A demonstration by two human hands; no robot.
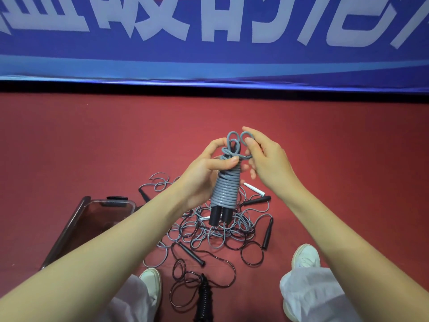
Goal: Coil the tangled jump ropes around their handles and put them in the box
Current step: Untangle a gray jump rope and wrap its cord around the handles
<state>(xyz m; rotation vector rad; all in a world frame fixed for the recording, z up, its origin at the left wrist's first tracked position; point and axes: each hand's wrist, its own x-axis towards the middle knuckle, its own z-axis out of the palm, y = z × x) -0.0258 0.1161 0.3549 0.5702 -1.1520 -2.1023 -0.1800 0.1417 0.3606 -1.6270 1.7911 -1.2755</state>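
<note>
The left hand grips a grey jump rope, wound in tight even turns around its 2 black handles and held upright above the red floor. The right hand pinches the loose loops at its top. Below lie tangled ropes, with the clear box to the left.

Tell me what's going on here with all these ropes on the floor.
A person holds a grey jump rope, mostly wound around its two black handles. The left hand grips the coiled bundle, while the right hand pinches the loose loops at the top. Below, a tangle of ropes lies on the red floor, with a clear box to the left and one coiled black rope near the feet.
</note>
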